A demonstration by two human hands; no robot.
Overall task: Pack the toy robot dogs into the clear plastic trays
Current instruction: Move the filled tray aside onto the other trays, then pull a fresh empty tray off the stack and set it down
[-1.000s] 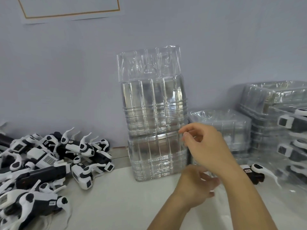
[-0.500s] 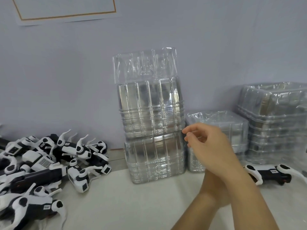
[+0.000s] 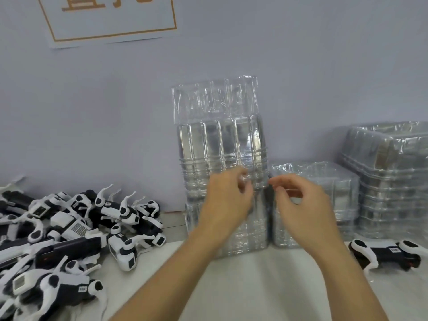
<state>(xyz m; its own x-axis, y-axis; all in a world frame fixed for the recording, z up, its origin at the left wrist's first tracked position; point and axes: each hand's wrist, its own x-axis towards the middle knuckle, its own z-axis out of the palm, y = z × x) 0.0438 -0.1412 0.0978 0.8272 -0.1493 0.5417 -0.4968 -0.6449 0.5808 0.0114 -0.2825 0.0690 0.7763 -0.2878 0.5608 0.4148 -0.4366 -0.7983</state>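
Note:
A tall stack of clear plastic trays [image 3: 220, 140] stands on end against the wall. My left hand [image 3: 228, 200] is raised in front of it with curled fingers; motion blur hides whether it grips anything. My right hand [image 3: 298, 205] pinches at the stack's right edge with thumb and forefinger. A heap of black-and-white toy robot dogs [image 3: 69, 228] lies at the left. One single dog [image 3: 389, 251] lies on the table at the right.
A lower stack of trays [image 3: 324, 181] sits just right of the tall one, and a bigger stack [image 3: 393, 170] stands at the far right. The white table [image 3: 266, 286] runs under my forearms. A paper sign [image 3: 111, 17] hangs on the grey wall.
My left hand has risen from below my right wrist to the front of the tall stack. My right hand stays at the stack's right edge. The view has tilted up.

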